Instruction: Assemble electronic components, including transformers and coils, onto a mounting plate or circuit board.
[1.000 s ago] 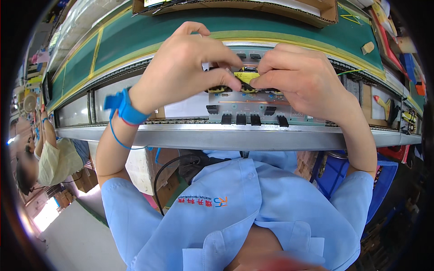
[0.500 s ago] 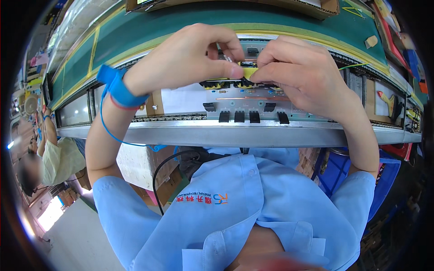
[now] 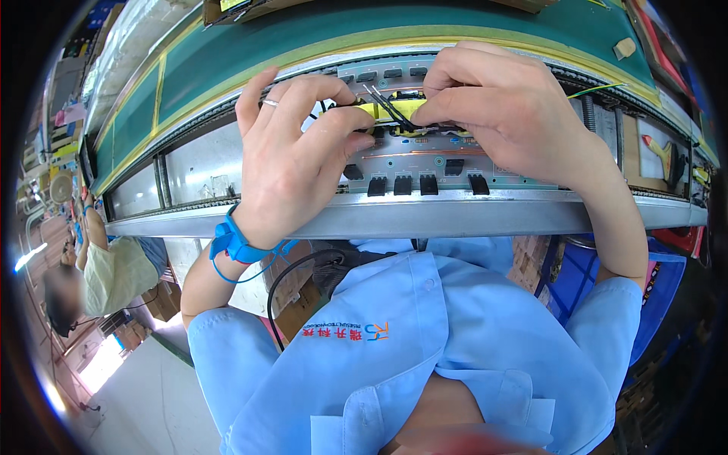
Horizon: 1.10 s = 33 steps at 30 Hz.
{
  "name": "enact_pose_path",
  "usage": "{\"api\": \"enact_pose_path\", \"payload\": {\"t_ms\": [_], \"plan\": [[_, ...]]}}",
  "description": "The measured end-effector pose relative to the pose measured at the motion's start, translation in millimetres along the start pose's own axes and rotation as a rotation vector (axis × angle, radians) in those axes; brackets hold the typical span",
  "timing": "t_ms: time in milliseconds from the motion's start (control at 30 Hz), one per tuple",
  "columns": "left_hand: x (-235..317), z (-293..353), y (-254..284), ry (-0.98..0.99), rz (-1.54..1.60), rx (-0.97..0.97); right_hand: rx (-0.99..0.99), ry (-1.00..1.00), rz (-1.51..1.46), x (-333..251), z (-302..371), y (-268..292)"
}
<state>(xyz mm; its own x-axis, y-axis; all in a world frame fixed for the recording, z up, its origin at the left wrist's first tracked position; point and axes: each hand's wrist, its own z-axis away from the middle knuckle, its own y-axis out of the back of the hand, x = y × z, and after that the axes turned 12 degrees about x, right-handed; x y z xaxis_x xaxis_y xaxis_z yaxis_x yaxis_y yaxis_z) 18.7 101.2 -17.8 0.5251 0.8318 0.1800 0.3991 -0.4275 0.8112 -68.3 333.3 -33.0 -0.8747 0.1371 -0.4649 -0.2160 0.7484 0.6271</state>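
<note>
Both hands (image 3: 303, 152) (image 3: 500, 106) pinch yellow part (image 3: 383, 111), fingers curled.

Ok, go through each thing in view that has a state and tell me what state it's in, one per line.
Left hand: fingers pinched on the yellow part.
Right hand: fingers closed on the yellow part's other end.
Yellow part: held between both hands, above the board.
Black wires: crossing over the yellow part.
Circuit board: lying flat on the conveyor frame.
Blue wrist strap: worn on the left wrist, cord attached.

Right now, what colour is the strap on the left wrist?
Blue; the wrist strap shows best in the head view.
</note>
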Motion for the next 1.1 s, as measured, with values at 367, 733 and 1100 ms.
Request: {"api": "enact_pose_path", "payload": {"t_ms": [367, 733, 1100], "plan": [[-7.6, 2.9, -2.2, -0.103, 0.048, 0.032, -0.036, -0.018, 0.017, -1.4, -1.4, 4.0], [-1.8, -2.9, 0.7, -0.098, 0.019, -0.123, 0.069, -0.096, -0.064, 1.5, -24.2, 55.0], [-38.7, 18.4, 34.1, 0.679, 0.652, -0.133, 0.355, -0.279, 0.027, -6.9, 45.2, 97.8]]}}
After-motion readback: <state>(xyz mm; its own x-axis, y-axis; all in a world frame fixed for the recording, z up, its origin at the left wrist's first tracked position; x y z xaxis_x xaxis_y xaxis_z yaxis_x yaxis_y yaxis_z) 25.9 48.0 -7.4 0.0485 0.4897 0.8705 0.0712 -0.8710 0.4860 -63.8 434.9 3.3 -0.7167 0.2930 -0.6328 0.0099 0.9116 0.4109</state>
